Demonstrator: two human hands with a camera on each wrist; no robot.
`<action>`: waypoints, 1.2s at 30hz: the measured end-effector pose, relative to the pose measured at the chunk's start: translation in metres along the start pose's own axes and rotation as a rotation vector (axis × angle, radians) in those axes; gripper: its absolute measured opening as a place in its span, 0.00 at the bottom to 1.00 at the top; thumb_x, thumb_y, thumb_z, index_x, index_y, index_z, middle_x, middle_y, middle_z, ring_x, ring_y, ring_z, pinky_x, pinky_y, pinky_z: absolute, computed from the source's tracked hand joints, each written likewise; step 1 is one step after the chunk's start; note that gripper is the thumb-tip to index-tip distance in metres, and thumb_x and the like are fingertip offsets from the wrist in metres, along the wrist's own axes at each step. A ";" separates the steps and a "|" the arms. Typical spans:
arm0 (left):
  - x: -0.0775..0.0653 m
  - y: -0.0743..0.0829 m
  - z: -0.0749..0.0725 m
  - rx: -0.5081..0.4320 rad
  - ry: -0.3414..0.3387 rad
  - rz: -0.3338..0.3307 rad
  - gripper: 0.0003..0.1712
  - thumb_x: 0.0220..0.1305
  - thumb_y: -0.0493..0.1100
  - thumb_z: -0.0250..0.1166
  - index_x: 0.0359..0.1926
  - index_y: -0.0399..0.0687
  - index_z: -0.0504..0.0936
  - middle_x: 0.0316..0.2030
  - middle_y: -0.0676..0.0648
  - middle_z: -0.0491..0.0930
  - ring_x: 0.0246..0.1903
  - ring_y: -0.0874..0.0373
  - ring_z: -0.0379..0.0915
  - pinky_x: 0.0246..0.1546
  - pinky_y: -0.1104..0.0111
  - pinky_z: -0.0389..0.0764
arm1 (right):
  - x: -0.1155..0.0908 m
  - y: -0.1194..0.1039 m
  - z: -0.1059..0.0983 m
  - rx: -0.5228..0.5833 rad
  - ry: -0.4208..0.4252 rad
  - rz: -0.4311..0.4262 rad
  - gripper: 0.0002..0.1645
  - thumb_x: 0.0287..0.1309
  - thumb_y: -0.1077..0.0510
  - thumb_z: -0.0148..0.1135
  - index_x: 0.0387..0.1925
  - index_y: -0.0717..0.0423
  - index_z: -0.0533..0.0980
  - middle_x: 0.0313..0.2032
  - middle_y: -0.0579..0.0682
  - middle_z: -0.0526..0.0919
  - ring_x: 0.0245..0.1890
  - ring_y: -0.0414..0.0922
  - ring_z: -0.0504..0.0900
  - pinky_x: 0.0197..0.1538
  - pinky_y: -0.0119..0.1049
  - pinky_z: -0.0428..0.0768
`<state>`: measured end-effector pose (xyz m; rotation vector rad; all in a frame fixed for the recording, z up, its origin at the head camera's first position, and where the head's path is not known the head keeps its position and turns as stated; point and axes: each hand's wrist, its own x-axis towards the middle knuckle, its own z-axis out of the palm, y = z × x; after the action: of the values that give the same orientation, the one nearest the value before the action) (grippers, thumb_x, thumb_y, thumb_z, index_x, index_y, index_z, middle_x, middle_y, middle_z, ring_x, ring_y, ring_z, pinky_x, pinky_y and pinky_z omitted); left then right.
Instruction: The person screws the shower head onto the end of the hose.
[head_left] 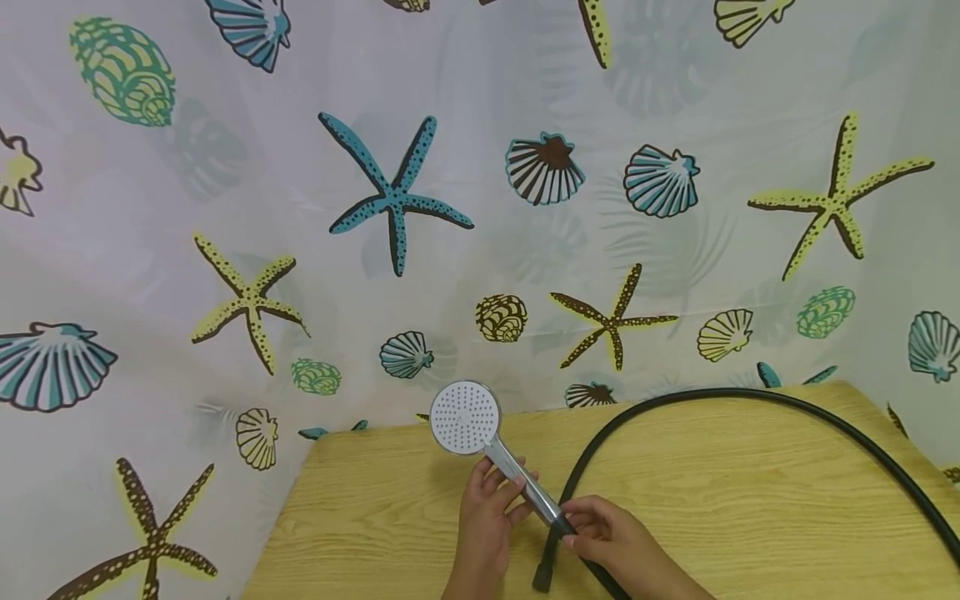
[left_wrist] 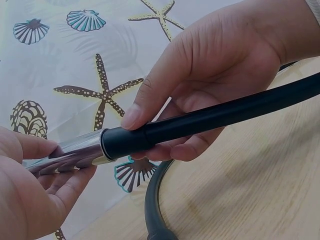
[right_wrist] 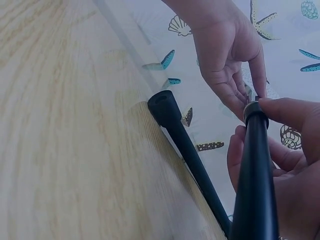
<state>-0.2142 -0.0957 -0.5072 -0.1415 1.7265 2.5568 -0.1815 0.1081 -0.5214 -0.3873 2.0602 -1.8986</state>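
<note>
Two hands (head_left: pixel 483 521), shower handle (head_left: pixel 542 502) between them

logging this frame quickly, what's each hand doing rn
Left hand: holding the shower head by its handle.
Right hand: holding the black hose where it meets the handle.

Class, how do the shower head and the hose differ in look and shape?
The shower head is silver with a dotted pale face; the hose is plain black. The shower head's handle is straight; the hose bends in a wide arc. Both are held, by the left hand and right hand respectively.
</note>
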 end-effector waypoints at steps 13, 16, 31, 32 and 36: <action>-0.002 0.001 0.001 -0.005 -0.005 -0.005 0.38 0.68 0.33 0.63 0.75 0.43 0.59 0.61 0.42 0.77 0.53 0.51 0.83 0.51 0.60 0.88 | -0.001 -0.003 0.000 -0.009 -0.008 -0.008 0.28 0.68 0.53 0.63 0.63 0.64 0.71 0.51 0.58 0.80 0.49 0.47 0.81 0.49 0.30 0.84; -0.002 0.002 0.002 -0.011 -0.011 -0.004 0.38 0.68 0.33 0.63 0.75 0.42 0.58 0.60 0.44 0.78 0.53 0.51 0.83 0.51 0.60 0.88 | -0.001 -0.002 0.000 0.006 -0.011 -0.009 0.28 0.68 0.53 0.63 0.63 0.64 0.71 0.51 0.58 0.80 0.49 0.47 0.81 0.49 0.30 0.85; 0.000 0.000 0.001 0.011 -0.007 0.003 0.38 0.67 0.35 0.64 0.74 0.45 0.60 0.65 0.37 0.74 0.54 0.51 0.83 0.51 0.61 0.87 | 0.000 0.000 -0.003 0.001 -0.027 -0.015 0.27 0.70 0.52 0.61 0.64 0.61 0.71 0.51 0.58 0.80 0.50 0.48 0.82 0.50 0.31 0.84; 0.000 0.000 0.001 0.010 -0.005 0.003 0.38 0.67 0.35 0.64 0.74 0.45 0.60 0.64 0.38 0.74 0.53 0.51 0.83 0.51 0.61 0.88 | 0.000 0.000 -0.003 -0.001 -0.024 -0.012 0.27 0.70 0.51 0.61 0.64 0.61 0.72 0.51 0.58 0.80 0.50 0.48 0.82 0.50 0.32 0.84; 0.000 0.000 0.002 0.009 -0.004 0.002 0.38 0.67 0.35 0.65 0.74 0.46 0.60 0.64 0.38 0.75 0.54 0.50 0.83 0.51 0.61 0.88 | 0.000 0.002 -0.003 0.000 -0.014 0.006 0.27 0.70 0.51 0.61 0.64 0.60 0.71 0.50 0.58 0.81 0.49 0.47 0.82 0.50 0.35 0.85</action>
<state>-0.2144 -0.0942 -0.5065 -0.1337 1.7371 2.5488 -0.1830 0.1107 -0.5230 -0.3931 2.0508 -1.8871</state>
